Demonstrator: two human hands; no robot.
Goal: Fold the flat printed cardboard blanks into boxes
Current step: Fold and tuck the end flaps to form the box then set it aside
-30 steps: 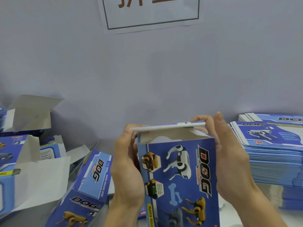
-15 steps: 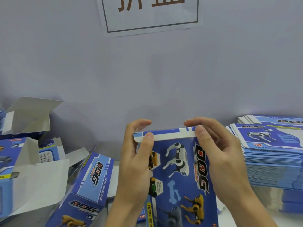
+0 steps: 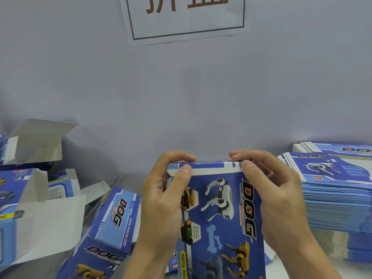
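**While you close the top flap, one box is nearly done**

Your left hand (image 3: 161,200) and right hand (image 3: 275,196) pinch the dog box (image 3: 219,218) at its top flap (image 3: 207,168). Left of it lie folded boxes (image 3: 108,228); right, the blank stack (image 3: 338,198) awaits.

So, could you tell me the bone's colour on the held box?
Light blue bone, head view.

Glossy printed cardboard box (image 3: 221,214), grey-white inside.
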